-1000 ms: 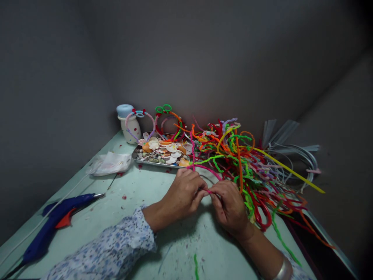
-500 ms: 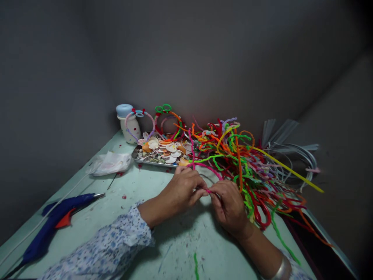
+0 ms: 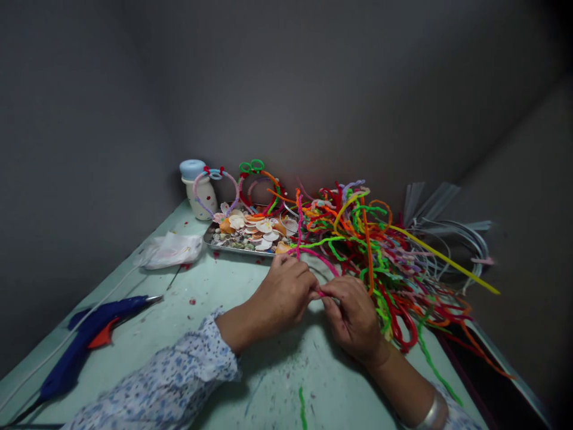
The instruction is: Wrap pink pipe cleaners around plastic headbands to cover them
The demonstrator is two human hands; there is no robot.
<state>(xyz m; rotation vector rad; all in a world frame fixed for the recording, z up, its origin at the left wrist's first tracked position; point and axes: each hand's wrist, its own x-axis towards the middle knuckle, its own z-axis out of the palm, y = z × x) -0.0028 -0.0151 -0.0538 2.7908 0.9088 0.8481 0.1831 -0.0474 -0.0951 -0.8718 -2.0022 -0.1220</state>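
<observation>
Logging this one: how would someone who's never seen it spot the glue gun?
Start with the pale green table and find the person's left hand. Further left, nearer the camera than the white packet, lies the glue gun. Its dark blue body, orange trigger and pointed metal nozzle set it apart from the packet and the thin white cord crossing it.

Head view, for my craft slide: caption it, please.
Left hand and right hand pinch a pink fuzzy strand near a metal tray and a multicoloured tangle.
</observation>
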